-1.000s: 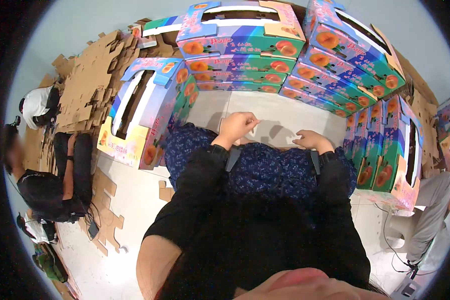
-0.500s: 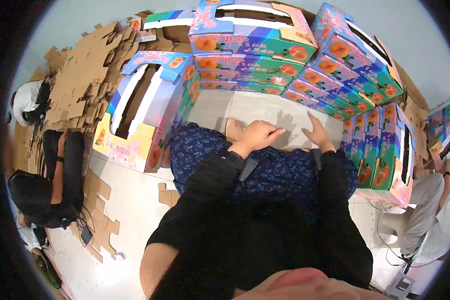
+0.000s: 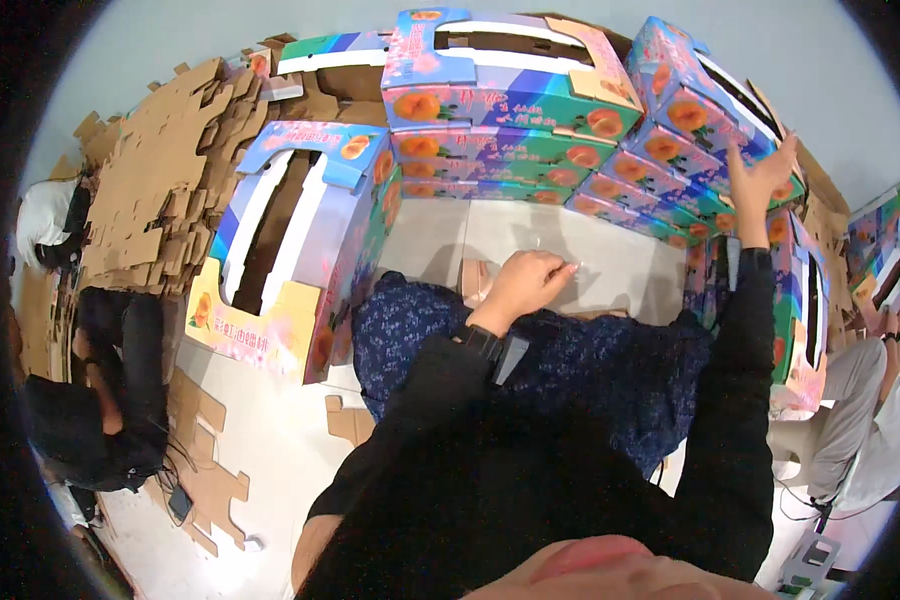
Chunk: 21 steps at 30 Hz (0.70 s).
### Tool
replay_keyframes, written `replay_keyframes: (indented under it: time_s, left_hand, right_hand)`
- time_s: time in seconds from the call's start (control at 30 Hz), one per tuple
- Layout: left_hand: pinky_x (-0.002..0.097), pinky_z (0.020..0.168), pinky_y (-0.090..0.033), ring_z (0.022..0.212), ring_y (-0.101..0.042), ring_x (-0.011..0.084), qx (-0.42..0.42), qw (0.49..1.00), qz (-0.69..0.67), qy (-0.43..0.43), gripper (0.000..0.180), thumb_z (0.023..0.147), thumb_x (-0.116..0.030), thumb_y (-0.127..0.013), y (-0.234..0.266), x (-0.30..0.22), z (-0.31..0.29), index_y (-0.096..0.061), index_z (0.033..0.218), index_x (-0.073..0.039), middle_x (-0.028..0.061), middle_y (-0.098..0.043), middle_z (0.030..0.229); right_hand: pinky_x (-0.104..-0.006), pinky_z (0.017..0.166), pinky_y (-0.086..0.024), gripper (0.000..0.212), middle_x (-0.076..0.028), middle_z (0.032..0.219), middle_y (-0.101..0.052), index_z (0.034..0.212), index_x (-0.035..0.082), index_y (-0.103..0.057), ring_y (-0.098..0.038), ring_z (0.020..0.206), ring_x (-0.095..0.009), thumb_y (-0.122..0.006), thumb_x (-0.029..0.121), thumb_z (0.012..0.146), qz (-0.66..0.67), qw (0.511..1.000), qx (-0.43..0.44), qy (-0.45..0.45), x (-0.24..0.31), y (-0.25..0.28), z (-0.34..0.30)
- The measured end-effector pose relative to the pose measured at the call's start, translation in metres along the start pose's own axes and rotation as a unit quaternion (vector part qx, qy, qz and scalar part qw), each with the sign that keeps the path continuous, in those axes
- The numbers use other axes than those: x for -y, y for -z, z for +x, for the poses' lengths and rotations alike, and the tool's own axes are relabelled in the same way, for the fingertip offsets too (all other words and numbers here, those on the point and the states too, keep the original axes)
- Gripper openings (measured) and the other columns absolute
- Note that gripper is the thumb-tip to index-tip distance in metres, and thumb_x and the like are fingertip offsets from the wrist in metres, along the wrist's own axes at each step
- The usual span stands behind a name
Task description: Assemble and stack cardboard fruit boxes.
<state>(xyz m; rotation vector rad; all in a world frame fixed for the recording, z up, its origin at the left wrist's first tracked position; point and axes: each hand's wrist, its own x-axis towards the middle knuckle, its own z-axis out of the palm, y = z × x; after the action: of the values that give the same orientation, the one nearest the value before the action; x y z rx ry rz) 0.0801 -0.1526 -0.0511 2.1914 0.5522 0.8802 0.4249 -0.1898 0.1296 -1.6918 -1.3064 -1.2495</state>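
Observation:
Over my lap, covered in dark blue patterned cloth (image 3: 420, 340), my left hand (image 3: 525, 287) is held with its fingers curled in, and I see nothing in it. My right hand (image 3: 762, 182) is raised at the far right, thumb and fingers apart. It overlaps the front end of the upper fruit carton (image 3: 695, 110) in the right stack; whether it touches the carton I cannot tell. That carton is blue, pink and green, printed with peaches, with a long slot in its top. Below my right hand, more cartons (image 3: 785, 290) stand side by side, partly hidden by my forearm.
Another stack of fruit cartons (image 3: 510, 85) stands straight ahead. A single carton (image 3: 290, 250) with a slotted top is at my left. Behind it lie piles of flattened brown cardboard (image 3: 155, 170). People sit at far left (image 3: 120, 400) and far right (image 3: 870, 440). Cardboard pieces (image 3: 205, 470) lie on the floor.
My right hand has gone from above my lap up and to the right, to the stacked cartons. My left hand has shifted slightly right. The view has tilted a little.

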Motion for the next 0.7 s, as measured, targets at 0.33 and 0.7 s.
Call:
replay_keyframes:
  time_s: [0.33, 0.7]
  left_hand:
    - [0.0458, 0.062, -0.044, 0.067, -0.057, 0.0379, -0.001, 0.997, -0.008, 0.073, 0.043, 0.091, -0.035, -0.049, 0.016, 0.016, 0.013, -0.061, 0.066, -0.001, 0.0181, -0.059, 0.067]
    - [0.0445, 0.063, -0.043, 0.07, -0.056, 0.038, 0.05, 0.997, -0.05, 0.023, 0.036, 0.091, -0.031, -0.052, -0.006, 0.021, 0.018, -0.06, 0.072, -0.001, 0.0169, -0.059, 0.069]
  right_hand:
    - [-0.049, 0.108, -0.023, 0.076, -0.029, 0.135, -0.038, 0.138, 0.0, -0.032, -0.033, 0.128, -0.043, -0.055, 0.048, 0.084, -0.127, 0.991, -0.002, 0.05, -0.015, -0.062, 0.087]
    - [-0.0323, 0.109, -0.025, 0.05, -0.012, 0.138, -0.045, 0.135, 0.005, -0.043, -0.038, 0.13, -0.023, -0.032, 0.035, 0.097, 0.184, 0.819, 0.505, -0.203, -0.086, -0.103, 0.074]
